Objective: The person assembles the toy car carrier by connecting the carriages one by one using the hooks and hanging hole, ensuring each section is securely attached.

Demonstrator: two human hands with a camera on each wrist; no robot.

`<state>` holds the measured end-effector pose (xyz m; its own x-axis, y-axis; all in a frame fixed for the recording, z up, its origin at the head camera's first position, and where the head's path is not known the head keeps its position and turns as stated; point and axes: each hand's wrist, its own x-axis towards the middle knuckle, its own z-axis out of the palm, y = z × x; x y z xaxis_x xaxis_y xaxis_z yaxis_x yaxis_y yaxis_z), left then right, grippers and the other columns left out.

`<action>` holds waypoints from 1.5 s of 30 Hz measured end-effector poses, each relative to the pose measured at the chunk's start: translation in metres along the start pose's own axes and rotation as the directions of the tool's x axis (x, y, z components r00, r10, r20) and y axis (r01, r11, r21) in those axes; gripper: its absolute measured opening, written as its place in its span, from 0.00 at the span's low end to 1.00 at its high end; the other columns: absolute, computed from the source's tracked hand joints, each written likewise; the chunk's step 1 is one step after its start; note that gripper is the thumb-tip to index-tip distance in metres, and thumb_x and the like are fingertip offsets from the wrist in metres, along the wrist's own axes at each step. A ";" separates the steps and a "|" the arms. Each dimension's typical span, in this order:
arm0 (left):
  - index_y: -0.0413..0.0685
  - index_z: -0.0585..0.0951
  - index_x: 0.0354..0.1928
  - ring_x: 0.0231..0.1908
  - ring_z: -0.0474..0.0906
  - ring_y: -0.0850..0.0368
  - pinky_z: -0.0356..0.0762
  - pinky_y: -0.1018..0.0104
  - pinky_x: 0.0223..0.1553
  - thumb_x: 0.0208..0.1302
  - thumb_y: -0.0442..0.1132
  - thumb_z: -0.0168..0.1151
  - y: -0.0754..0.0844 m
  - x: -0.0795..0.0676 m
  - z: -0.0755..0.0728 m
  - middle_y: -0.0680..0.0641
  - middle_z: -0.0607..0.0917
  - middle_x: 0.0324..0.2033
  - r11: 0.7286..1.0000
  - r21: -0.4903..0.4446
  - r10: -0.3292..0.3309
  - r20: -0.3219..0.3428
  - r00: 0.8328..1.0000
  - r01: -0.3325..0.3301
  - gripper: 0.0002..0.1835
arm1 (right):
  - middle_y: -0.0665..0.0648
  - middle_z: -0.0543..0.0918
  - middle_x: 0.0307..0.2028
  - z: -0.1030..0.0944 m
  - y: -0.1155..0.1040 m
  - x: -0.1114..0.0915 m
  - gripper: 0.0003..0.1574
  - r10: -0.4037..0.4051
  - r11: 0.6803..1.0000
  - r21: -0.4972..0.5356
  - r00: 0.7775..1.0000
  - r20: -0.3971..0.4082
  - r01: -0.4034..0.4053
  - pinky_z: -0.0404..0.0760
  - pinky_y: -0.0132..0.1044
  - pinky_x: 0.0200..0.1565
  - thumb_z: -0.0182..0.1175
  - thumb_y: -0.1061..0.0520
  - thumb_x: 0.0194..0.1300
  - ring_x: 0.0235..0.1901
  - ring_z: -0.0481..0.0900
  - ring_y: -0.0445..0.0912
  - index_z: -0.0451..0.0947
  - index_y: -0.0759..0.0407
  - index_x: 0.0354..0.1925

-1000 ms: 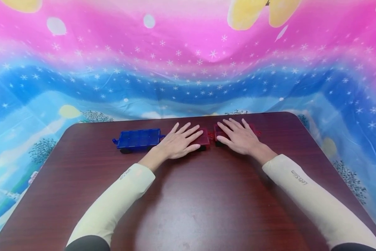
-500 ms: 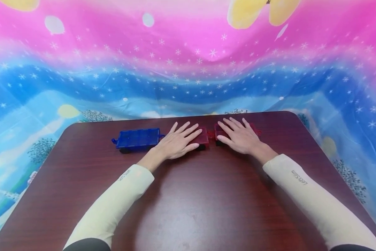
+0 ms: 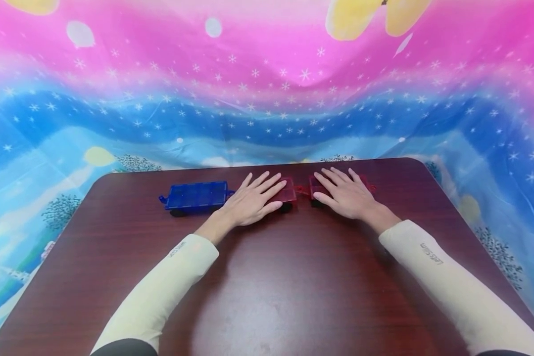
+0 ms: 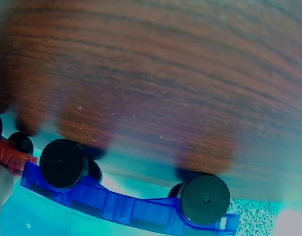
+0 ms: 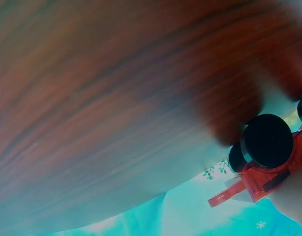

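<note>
Three toy wagons stand in a row near the table's far edge. Leftmost is the blue wagon (image 3: 197,195), its black wheels and side showing in the left wrist view. My left hand (image 3: 251,202) lies flat on the middle red wagon (image 3: 289,199), fingers spread, covering most of it. On the right-hand red wagon (image 3: 315,186) rests my right hand (image 3: 344,197), its fingers straight. A red coupling (image 3: 301,190) shows in the gap between the two red wagons; whether it is hooked I cannot tell. In the right wrist view a red hook (image 5: 227,194) juts from the wagon's end.
The dark brown wooden table (image 3: 267,287) reaches from the wagons to the person's front. Behind and beside it hangs a printed cloth (image 3: 267,99) in pink and blue. Pale sleeves (image 3: 169,282) cover both forearms.
My right hand and the red wagon under it have shifted slightly right, so the gap between the red wagons is a little wider. My left hand and the blue wagon stay nearly still.
</note>
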<state>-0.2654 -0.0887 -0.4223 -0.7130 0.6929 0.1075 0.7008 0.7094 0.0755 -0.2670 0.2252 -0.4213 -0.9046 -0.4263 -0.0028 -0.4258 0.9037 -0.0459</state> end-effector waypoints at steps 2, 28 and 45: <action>0.64 0.50 0.82 0.79 0.39 0.50 0.38 0.39 0.74 0.78 0.67 0.33 0.000 -0.001 0.001 0.53 0.49 0.81 1.000 0.001 -0.001 -0.006 1.000 0.001 0.36 | 0.58 0.53 0.79 0.000 0.000 -0.002 0.51 -0.009 1.000 0.000 1.000 -0.005 0.009 0.38 0.65 0.73 0.34 0.22 0.73 0.78 0.47 0.58 0.48 0.45 0.82; 0.65 0.50 0.82 0.79 0.43 0.47 0.32 0.41 0.75 0.77 0.67 0.35 0.001 0.003 0.002 0.53 0.49 0.80 1.000 0.006 -0.010 0.004 1.000 0.010 0.36 | 0.58 0.55 0.79 -0.001 -0.003 -0.006 0.50 -0.037 0.999 -0.002 0.999 -0.016 0.037 0.40 0.65 0.73 0.36 0.22 0.73 0.77 0.49 0.59 0.50 0.46 0.81; 0.65 0.50 0.82 0.79 0.42 0.48 0.32 0.42 0.75 0.77 0.68 0.34 0.002 0.004 0.001 0.55 0.47 0.81 1.000 0.022 -0.011 0.029 1.000 0.010 0.37 | 0.58 0.55 0.79 -0.002 -0.007 -0.005 0.51 -0.047 0.999 0.001 0.999 -0.012 0.047 0.42 0.65 0.72 0.34 0.22 0.74 0.77 0.49 0.59 0.49 0.46 0.82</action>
<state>-0.2667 -0.0848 -0.4230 -0.7210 0.6885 0.0783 0.6927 0.7191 0.0551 -0.2597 0.2214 -0.4189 -0.8836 -0.4682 0.0108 -0.4682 0.8824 -0.0465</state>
